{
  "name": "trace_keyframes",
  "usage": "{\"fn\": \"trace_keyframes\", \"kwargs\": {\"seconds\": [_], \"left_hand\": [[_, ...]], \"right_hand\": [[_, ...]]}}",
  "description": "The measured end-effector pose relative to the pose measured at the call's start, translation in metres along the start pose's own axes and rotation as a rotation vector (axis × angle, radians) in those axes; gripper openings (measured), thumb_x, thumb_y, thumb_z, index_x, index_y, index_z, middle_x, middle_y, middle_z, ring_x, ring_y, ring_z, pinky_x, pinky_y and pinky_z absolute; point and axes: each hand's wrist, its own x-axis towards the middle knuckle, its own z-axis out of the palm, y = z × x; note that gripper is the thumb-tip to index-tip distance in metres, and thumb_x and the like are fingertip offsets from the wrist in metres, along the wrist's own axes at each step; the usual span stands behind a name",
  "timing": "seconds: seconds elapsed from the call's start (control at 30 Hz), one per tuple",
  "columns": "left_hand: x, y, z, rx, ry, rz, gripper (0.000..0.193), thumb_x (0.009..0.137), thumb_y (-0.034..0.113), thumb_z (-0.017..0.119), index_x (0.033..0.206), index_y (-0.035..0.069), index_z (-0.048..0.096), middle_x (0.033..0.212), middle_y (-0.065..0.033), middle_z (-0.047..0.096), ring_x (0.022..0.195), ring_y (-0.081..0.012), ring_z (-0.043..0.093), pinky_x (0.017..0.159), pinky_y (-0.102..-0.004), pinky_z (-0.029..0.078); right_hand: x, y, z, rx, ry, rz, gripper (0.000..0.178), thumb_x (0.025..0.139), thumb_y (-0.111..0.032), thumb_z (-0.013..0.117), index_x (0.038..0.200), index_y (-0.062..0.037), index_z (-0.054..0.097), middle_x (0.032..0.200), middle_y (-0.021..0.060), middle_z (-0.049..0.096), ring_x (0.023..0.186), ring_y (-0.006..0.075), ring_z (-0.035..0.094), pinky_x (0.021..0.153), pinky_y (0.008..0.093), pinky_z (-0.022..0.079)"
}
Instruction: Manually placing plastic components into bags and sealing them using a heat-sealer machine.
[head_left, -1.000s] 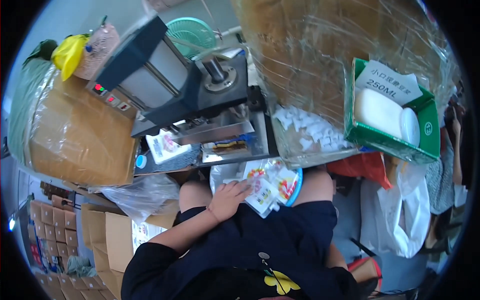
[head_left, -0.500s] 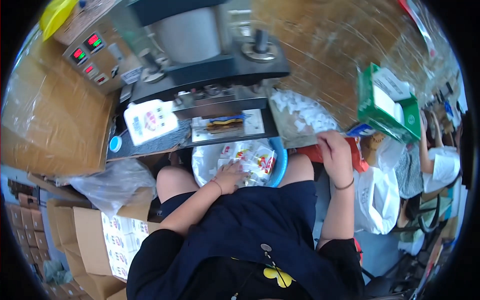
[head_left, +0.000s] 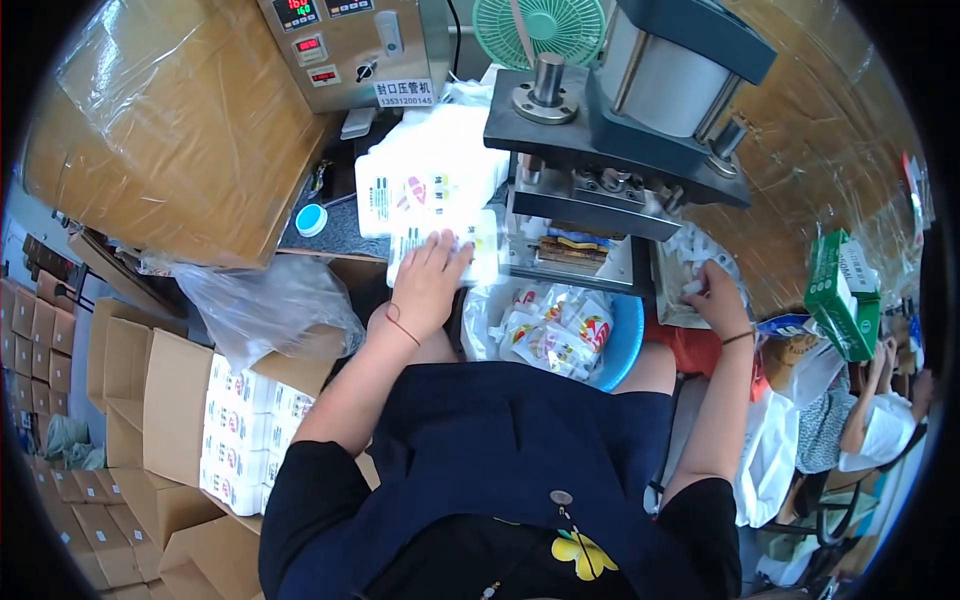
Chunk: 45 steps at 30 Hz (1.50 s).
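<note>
My left hand (head_left: pixel 432 283) lies flat on a white printed pouch (head_left: pixel 440 240) at the front of a stack of such pouches (head_left: pixel 425 175) on the bench, left of the grey press machine (head_left: pixel 620 130). My right hand (head_left: pixel 715 290) reaches into a tray of small white caps (head_left: pixel 690 250) to the right of the press, fingers curled among them; whether it grips one I cannot tell. On my lap sits a blue basin (head_left: pixel 625 340) holding several filled pouches (head_left: pixel 555 330).
A control box with red displays (head_left: pixel 345 50) and a green fan (head_left: pixel 540 28) stand at the back. A plastic-wrapped carton (head_left: pixel 170 130) sits left; an open box of pouches (head_left: pixel 245 430) lower left. A green box (head_left: pixel 840 295) and another person (head_left: pixel 880 420) are right.
The view has swung left. My left hand rose from the basin on my lap to the pouch stack on the bench. My right hand moved to the cap tray.
</note>
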Motion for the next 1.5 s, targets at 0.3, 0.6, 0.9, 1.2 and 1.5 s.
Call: {"fn": "trace_keyframes", "kwargs": {"seconds": [0.3, 0.6, 0.9, 1.2, 1.5], "left_hand": [[-0.002, 0.057, -0.01, -1.353, -0.028, -0.528, 0.022, 0.09, 0.019, 0.075, 0.09, -0.003, 0.07, 0.078, -0.0018, 0.068, 0.069, -0.0026, 0.053, 0.061, -0.0222, 0.045], [0.005, 0.124, -0.006, -1.511, -0.377, -0.453, 0.03, 0.095, 0.026, 0.07, 0.094, -0.004, 0.072, 0.081, -0.0039, 0.07, 0.072, -0.0048, 0.057, 0.066, -0.0236, 0.048], [0.007, 0.144, -0.002, -2.066, -0.754, -0.611, 0.027, 0.093, 0.008, 0.067, 0.118, -0.002, 0.065, 0.112, -0.0103, 0.071, 0.098, -0.0146, 0.068, 0.089, -0.0309, 0.054], [0.058, 0.104, 0.006, -2.118, -0.643, -0.827, 0.032, 0.088, -0.001, 0.065, 0.119, -0.007, 0.061, 0.111, -0.0159, 0.07, 0.098, -0.0247, 0.071, 0.089, -0.0366, 0.057], [0.047, -0.015, 0.004, 0.211, 0.208, -0.322, 0.074, 0.088, 0.039, 0.069, 0.142, -0.002, 0.039, 0.149, -0.0272, 0.035, 0.139, -0.0391, 0.037, 0.109, -0.0538, 0.034]], "right_hand": [[-0.034, -0.065, 0.014, 0.765, 0.356, -0.087, 0.012, 0.098, -0.004, 0.056, 0.11, -0.0034, 0.053, 0.101, 0.0026, 0.057, 0.081, 0.0091, 0.055, 0.072, 0.022, 0.046], [-0.005, -0.172, 0.007, 0.485, 0.151, -0.424, 0.013, 0.095, -0.011, 0.06, 0.099, -0.0008, 0.067, 0.092, 0.0097, 0.067, 0.086, 0.0211, 0.062, 0.077, 0.0322, 0.049], [-0.003, -0.122, -0.011, -0.034, 0.158, -0.167, 0.027, 0.094, -0.016, 0.057, 0.119, -0.0079, 0.065, 0.108, 0.019, 0.067, 0.095, 0.0377, 0.065, 0.083, 0.0428, 0.052], [0.011, -0.043, 0.024, -0.334, 0.194, 0.134, 0.034, 0.083, -0.01, 0.067, 0.116, -0.0129, 0.061, 0.114, 0.0165, 0.057, 0.094, 0.0378, 0.064, 0.079, 0.0461, 0.054], [0.014, -0.028, 0.028, -0.26, 0.149, 0.021, 0.029, 0.081, -0.007, 0.068, 0.109, -0.0092, 0.059, 0.113, 0.0169, 0.055, 0.094, 0.04, 0.062, 0.078, 0.0462, 0.053]]}}
